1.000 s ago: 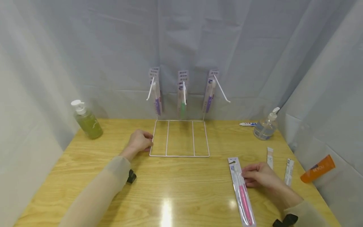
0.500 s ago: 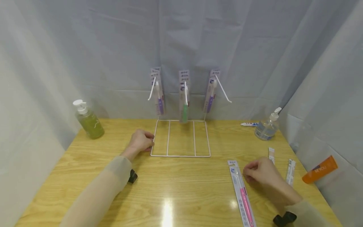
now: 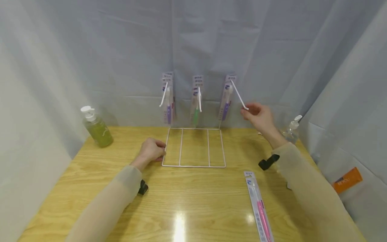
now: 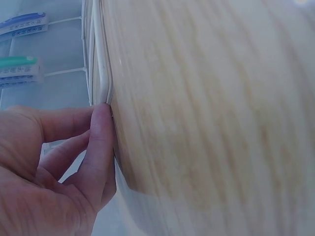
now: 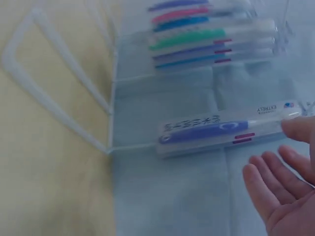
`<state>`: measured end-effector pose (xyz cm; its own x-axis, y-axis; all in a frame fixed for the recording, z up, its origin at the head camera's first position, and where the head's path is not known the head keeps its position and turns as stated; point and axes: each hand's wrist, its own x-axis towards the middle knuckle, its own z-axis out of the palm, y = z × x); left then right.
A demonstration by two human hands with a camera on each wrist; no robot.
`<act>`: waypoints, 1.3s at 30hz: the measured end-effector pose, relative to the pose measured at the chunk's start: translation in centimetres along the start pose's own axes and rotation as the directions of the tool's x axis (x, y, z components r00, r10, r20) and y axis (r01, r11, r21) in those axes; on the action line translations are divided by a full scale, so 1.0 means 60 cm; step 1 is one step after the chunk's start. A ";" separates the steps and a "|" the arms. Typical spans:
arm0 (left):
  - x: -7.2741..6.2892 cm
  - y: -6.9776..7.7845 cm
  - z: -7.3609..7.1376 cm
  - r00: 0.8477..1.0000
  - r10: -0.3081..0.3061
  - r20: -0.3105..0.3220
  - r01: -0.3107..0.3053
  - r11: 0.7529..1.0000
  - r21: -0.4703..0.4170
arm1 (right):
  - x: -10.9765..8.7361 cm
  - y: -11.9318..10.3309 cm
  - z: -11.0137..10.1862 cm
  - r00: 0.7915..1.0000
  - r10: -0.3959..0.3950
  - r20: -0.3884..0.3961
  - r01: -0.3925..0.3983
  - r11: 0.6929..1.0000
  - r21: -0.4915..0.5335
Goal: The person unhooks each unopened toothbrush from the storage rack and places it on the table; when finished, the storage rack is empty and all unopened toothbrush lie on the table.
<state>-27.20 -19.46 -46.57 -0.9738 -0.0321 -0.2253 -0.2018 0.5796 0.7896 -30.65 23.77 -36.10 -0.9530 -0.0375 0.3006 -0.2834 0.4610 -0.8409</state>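
A white wire display rack (image 3: 193,166) stands on the table with its three hooks pointing forward. My left hand (image 3: 151,149) pinches the left side of its base; in the left wrist view, thumb and finger close on the white wire (image 4: 102,73). My right hand (image 3: 259,117) is at the tip of the right hook (image 3: 239,96), its fingers spread apart in the right wrist view. Packaged toothbrushes hang on each hook: purple at left (image 3: 168,101), green in front at the middle (image 3: 196,104), purple at right (image 3: 226,101). A packaged pink toothbrush (image 3: 259,208) lies on the table.
A green pump bottle (image 3: 98,129) stands at the back left. At the right, a clear pump bottle (image 3: 291,133) is partly hidden by my right arm, and an orange tube (image 3: 347,180) stands out near the edge. Grey curtains (image 3: 130,57) enclose the table.
My right hand has let go of the pink toothbrush package, leaving it on the table, and has moved up and away to the right hook. The left hand stays on the rack.
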 end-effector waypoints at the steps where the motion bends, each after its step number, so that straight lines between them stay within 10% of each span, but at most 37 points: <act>1: 0.001 0.001 0.001 1.000 0.002 0.002 -0.002 1.000 -0.001 | 0.016 -0.005 0.005 1.000 -0.014 -0.023 0.014 1.000 0.006; 18: -0.004 0.012 0.006 1.000 -0.006 0.000 0.006 1.000 -0.012 | 0.094 -0.032 0.065 0.973 0.000 -0.232 0.032 0.990 0.135; 39: -0.008 0.007 0.000 1.000 -0.014 -0.018 0.014 1.000 0.001 | 0.054 -0.040 0.030 0.972 -0.125 -0.198 0.166 0.965 0.205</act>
<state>-26.80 -19.18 -46.14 -0.9727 -0.0550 -0.2256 -0.2150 0.5800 0.7857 -33.23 20.96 -33.95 -0.8700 0.0812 0.4863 -0.4531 0.2572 -0.8536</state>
